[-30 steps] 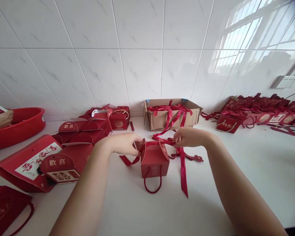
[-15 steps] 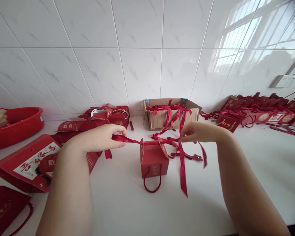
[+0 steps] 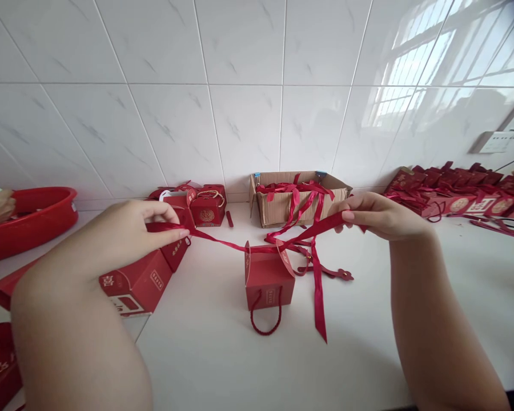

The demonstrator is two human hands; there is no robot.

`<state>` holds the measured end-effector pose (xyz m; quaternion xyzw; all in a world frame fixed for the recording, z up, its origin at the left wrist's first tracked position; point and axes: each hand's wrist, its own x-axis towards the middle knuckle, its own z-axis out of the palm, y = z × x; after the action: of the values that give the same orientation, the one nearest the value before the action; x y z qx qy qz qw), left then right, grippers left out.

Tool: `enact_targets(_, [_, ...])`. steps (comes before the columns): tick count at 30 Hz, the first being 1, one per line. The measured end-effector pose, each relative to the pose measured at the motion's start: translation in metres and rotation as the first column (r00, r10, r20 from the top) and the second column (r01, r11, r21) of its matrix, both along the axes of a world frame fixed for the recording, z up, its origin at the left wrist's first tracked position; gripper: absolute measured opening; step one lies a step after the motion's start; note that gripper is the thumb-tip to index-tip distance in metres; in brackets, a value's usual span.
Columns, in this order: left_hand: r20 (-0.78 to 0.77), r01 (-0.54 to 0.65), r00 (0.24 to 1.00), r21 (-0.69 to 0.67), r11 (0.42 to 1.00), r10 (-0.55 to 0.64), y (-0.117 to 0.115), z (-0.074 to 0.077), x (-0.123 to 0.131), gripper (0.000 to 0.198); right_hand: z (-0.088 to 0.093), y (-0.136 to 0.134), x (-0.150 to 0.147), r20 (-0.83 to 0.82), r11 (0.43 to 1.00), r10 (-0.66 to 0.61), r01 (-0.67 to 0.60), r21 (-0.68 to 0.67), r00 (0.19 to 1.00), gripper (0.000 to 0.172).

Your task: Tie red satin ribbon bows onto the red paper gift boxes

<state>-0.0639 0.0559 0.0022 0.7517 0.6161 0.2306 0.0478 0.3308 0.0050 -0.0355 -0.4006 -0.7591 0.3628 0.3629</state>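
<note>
I record left hand [image 3: 128,227] and right hand [image 3: 374,214], fingers pinching the ribbon [image 3: 317,229] either side of the small box [image 3: 269,271], seemingly evening its tails.

Plenty of room on the table [image 3: 240,365] toward the front edge, between the forearms. Middle's the pain: a ribbon [image 3: 223,242] strung from left hand [image 3: 158,222] to right hand [image 3: 368,217] bars the way over the little red box [image 3: 269,277]. Cardboard box [image 3: 280,210] blocks mid back edge, red boxes [image 3: 139,285] crowd the left.
</note>
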Motion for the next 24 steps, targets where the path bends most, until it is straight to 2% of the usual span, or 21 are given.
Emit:
enact_targets(3, [-0.039, -0.108, 0.993, 0.016, 0.994, 0.108, -0.003, 0.004, -0.001, 0.034, -0.003, 0.003, -0.003, -0.217, 0.998, -0.053, 0.043, -0.053, 0.975, 0.027])
enact_targets(5, [0.003, -0.135, 0.991, 0.143, 0.98, 0.136, -0.004, 0.005, 0.002, 0.029, -0.004, 0.005, -0.008, -0.323, 0.987, -0.125, 0.085, -0.133, 0.938, 0.027])
enact_targets(7, [0.086, -0.106, 0.993, 0.341, 0.934, 0.081, -0.006, 0.005, 0.008, 0.016, -0.004, 0.008, -0.013, -0.402, 0.975, -0.192, 0.128, -0.18, 0.895, 0.028])
enact_targets(9, [0.199, -0.068, 0.979, 0.515, 0.855, -0.042, -0.01, 0.006, 0.016, 0.005, -0.004, 0.011, -0.019, -0.466, 0.971, -0.224, 0.157, -0.179, 0.856, 0.03])
enact_targets(11, [0.334, -0.088, 0.931, 0.593, 0.8, -0.145, -0.013, 0.006, 0.025, 0.007, -0.005, 0.013, -0.026, -0.498, 0.971, -0.236, 0.185, -0.151, 0.835, 0.032])
enact_targets(13, [0.468, -0.13, 0.857, 0.601, 0.788, -0.216, -0.015, 0.006, 0.033, 0.013, -0.005, 0.016, -0.033, -0.51, 0.968, -0.25, 0.222, -0.116, 0.823, 0.033])
enact_targets(15, [0.562, -0.112, 0.758, 0.614, 0.782, -0.332, -0.014, 0.004, 0.038, 0.017, -0.006, 0.018, -0.041, -0.535, 0.967, -0.25, 0.237, -0.095, 0.807, 0.032])
enact_targets(17, [0.616, -0.002, 0.621, 0.62, 0.785, -0.485, -0.01, 0.002, 0.043, 0.018, -0.008, 0.02, -0.048, -0.596, 0.974, -0.218, 0.211, -0.082, 0.773, 0.031])
enact_targets(19, [0.666, 0.122, 0.446, 0.617, 0.777, -0.598, -0.003, -0.001, 0.05, 0.018, -0.009, 0.022, -0.055, -0.668, 0.984, -0.173, 0.162, -0.079, 0.724, 0.027])
enact_targets(21, [0.719, 0.193, 0.294, 0.601, 0.775, -0.63, 0.004, -0.003, 0.059, 0.018, -0.009, 0.023, -0.061, -0.734, 0.988, -0.147, 0.126, -0.084, 0.663, 0.023])
enact_targets(22, [0.74, 0.208, 0.243, 0.592, 0.779, -0.627, 0.007, -0.003, 0.064, 0.018, -0.009, 0.023, -0.063, -0.761, 0.989, -0.142, 0.114, -0.09, 0.633, 0.021])
enact_targets(24, [0.765, 0.213, 0.188, 0.581, 0.786, -0.616, 0.011, -0.001, 0.074, 0.02, -0.008, 0.023, -0.067, -0.796, 0.99, -0.139, 0.112, -0.09, 0.588, 0.018])
